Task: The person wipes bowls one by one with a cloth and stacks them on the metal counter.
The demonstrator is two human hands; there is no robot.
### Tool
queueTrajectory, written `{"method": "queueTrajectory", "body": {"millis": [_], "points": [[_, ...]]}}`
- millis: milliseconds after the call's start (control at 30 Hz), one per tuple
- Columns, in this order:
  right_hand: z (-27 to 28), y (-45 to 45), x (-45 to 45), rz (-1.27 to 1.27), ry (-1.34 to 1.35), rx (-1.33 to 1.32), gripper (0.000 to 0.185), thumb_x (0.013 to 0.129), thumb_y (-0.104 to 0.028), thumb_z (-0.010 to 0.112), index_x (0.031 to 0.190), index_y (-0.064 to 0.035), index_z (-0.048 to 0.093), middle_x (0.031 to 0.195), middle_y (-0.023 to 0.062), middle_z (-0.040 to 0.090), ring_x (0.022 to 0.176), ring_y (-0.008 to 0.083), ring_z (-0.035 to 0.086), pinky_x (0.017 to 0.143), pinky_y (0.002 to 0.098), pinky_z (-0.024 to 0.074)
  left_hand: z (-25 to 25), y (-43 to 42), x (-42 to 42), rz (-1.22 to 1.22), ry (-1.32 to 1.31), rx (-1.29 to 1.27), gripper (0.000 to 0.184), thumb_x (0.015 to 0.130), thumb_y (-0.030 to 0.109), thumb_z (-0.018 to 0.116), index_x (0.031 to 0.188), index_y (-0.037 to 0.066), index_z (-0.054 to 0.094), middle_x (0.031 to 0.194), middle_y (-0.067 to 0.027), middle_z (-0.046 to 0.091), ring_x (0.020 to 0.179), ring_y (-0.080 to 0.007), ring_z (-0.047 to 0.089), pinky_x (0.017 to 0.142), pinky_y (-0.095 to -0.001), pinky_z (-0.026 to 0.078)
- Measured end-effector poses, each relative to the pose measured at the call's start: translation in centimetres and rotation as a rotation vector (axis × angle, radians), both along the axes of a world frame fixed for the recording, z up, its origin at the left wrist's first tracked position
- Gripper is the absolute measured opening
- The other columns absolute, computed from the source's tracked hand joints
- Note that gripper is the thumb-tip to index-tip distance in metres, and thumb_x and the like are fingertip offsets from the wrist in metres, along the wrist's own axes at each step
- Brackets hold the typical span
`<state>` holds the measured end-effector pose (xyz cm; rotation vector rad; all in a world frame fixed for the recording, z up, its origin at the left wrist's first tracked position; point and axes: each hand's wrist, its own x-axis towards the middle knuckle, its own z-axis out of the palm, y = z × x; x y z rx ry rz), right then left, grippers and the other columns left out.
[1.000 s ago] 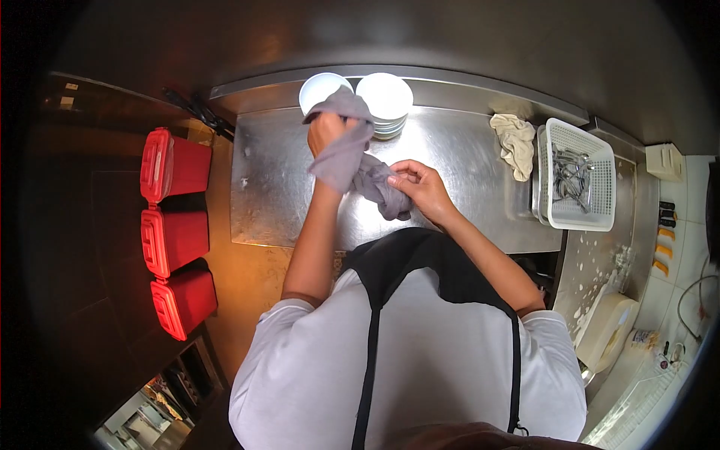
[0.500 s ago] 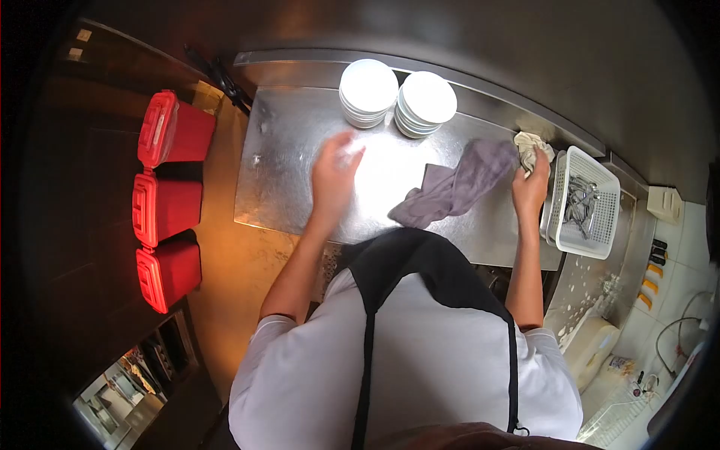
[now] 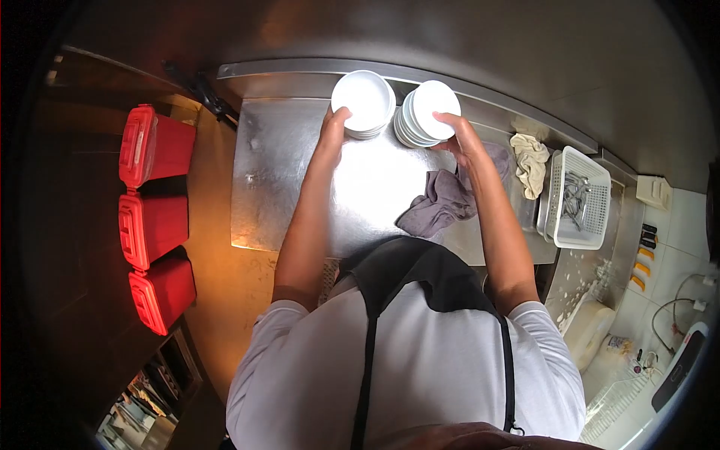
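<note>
At the back of the steel counter stand two stacks of white dishes side by side. My left hand grips the left stack, thumb on the rim and fingers hidden at its side. Around the right stack is my right hand, its thumb over the top dish; this stack leans and its dishes are slightly fanned. A crumpled grey-purple cloth lies on the counter, partly behind my right forearm.
A cream cloth lies right of the grey one, beside a white perforated basket of metal cutlery. Three red lidded bins stand in a row at the left. The steel counter has a raised back edge.
The grey-purple cloth has left my hands and lies on the counter. Both hands have moved to the dish stacks and taken hold of them. The right stack has tilted.
</note>
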<state>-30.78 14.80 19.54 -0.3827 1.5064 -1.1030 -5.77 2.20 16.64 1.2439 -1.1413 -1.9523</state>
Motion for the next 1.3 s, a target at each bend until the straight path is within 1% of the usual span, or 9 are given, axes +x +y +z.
{"method": "queueTrajectory", "body": {"millis": [133,267,367,567,800,1000,1100,1200,1300], "points": [[-2.1,0.2,-1.2,-0.049,-0.133,-0.062,0.057,0.087,-0.036,0.073,0.129,-0.0005,0.059,0.116,0.0126,0.067,0.104,0.0212,0.064,0.085,0.0342,0.0507,0.5,-1.8,0.6,-0.139,0.128,0.064,0.078,0.085,0.039,0.055,0.143,-0.011,0.040,0.139,-0.0286,0.050,0.129,-0.0406,0.051,0.107,-0.0609,0.038],[-2.2,0.3,-1.1,-0.111,-0.219,-0.069,0.055,0.088,-0.029,0.074,0.130,0.0025,0.058,0.120,0.0136,0.065,0.110,0.0228,0.064,0.094,0.0365,0.0515,0.1,-3.3,0.9,-0.194,0.122,0.162,0.075,0.086,0.035,0.052,0.141,-0.015,0.040,0.137,-0.0274,0.052,0.131,-0.0373,0.051,0.112,-0.0503,0.039],[-1.5,0.3,-1.1,-0.101,-0.239,-0.075,0.058,0.087,-0.026,0.075,0.130,0.0061,0.055,0.123,0.0148,0.064,0.114,0.0241,0.063,0.101,0.0366,0.0504,-1.1,-4.5,1.2,-0.226,0.188,0.208,0.070,0.085,0.030,0.057,0.140,-0.010,0.043,0.130,-0.0259,0.057,0.121,-0.0356,0.058,0.103,-0.0500,0.047],[-2.0,0.3,-2.6,-0.012,-0.298,-0.047,0.060,0.086,-0.022,0.076,0.131,0.0098,0.054,0.124,0.0169,0.064,0.116,0.0251,0.063,0.104,0.0373,0.0500,-1.2,-5.5,1.6,-0.329,0.194,0.249,0.066,0.085,0.027,0.055,0.139,-0.010,0.045,0.129,-0.0234,0.059,0.118,-0.0327,0.061,0.102,-0.0451,0.049],[-6.4,2.2,-5.9,-0.083,-0.597,-0.207,0.054,0.086,-0.020,0.068,0.132,0.0065,0.055,0.120,0.0176,0.068,0.105,0.0300,0.070,0.097,0.0429,0.0558,-3.2,-4.6,3.0,-0.218,0.490,0.465,0.065,0.092,0.036,0.048,0.145,-0.001,0.046,0.138,-0.0204,0.058,0.125,-0.0370,0.058,0.107,-0.0538,0.046],[-10.9,5.2,-7.7,-0.150,-0.753,-0.337,0.050,0.090,-0.028,0.060,0.129,0.0029,0.059,0.124,0.0171,0.067,0.109,0.0305,0.068,0.099,0.0461,0.0545,-8.5,-2.3,3.9,-0.120,0.746,0.528,0.064,0.097,0.045,0.043,0.146,0.004,0.049,0.146,-0.0154,0.055,0.134,-0.0355,0.052,0.113,-0.0556,0.040],[-10.5,6.4,-6.9,-0.226,-0.818,-0.370,0.050,0.092,-0.032,0.057,0.129,0.0017,0.060,0.125,0.0169,0.067,0.111,0.0308,0.068,0.100,0.0477,0.0537,-8.3,-1.0,4.0,-0.153,0.888,0.490,0.059,0.098,0.049,0.054,0.140,0.008,0.054,0.140,-0.0120,0.060,0.129,-0.0306,0.057,0.109,-0.0518,0.046],[-10.7,8.0,-6.0,-0.361,-0.849,-0.335,0.054,0.094,-0.037,0.056,0.132,0.0006,0.059,0.131,0.0160,0.065,0.117,0.0314,0.065,0.103,0.0481,0.0520,-9.3,0.5,4.4,-0.093,0.947,0.596,0.062,0.098,0.050,0.052,0.146,0.011,0.050,0.146,-0.0109,0.055,0.135,-0.0301,0.052,0.114,-0.0504,0.040],[-10.0,10.3,-4.7,-0.369,-0.770,-0.361,0.061,0.096,-0.045,0.055,0.140,-0.0029,0.054,0.143,0.0140,0.057,0.129,0.0304,0.057,0.110,0.0490,0.0454,-7.9,2.9,5.0,-0.114,0.930,0.455,0.069,0.093,0.056,0.061,0.145,0.012,0.050,0.146,-0.0097,0.054,0.137,-0.0276,0.049,0.114,-0.0487,0.039]]}}
